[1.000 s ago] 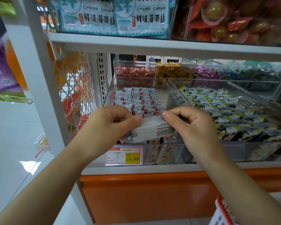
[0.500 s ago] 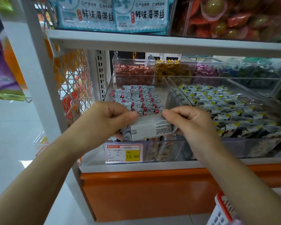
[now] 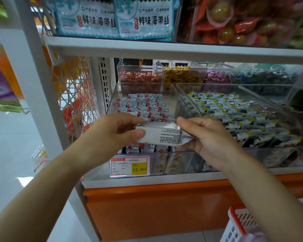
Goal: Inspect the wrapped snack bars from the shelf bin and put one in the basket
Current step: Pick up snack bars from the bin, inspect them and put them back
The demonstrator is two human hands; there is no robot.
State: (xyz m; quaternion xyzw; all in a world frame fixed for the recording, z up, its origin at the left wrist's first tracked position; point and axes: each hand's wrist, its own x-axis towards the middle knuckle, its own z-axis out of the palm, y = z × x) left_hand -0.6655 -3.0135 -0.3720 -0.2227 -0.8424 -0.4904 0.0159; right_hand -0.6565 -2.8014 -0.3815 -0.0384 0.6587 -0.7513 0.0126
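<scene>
Two hands hold one wrapped snack bar (image 3: pixel 162 135) level in front of the clear shelf bin (image 3: pixel 113 98), small print facing the person: the left hand (image 3: pixel 112 133) pinches its left end between thumb and curled fingers (image 3: pixel 129 119), and the right hand (image 3: pixel 210 140) pinches the crimped right end the same way. The bar sits just above the bin's front edge, near the rows of red-and-white bars (image 3: pixel 143 105) lying inside, with a yellow price tag (image 3: pixel 129 165) reading 15.80 fixed below. A red-rimmed white basket (image 3: pixel 238 222) shows at lower right, well apart from the bar.
</scene>
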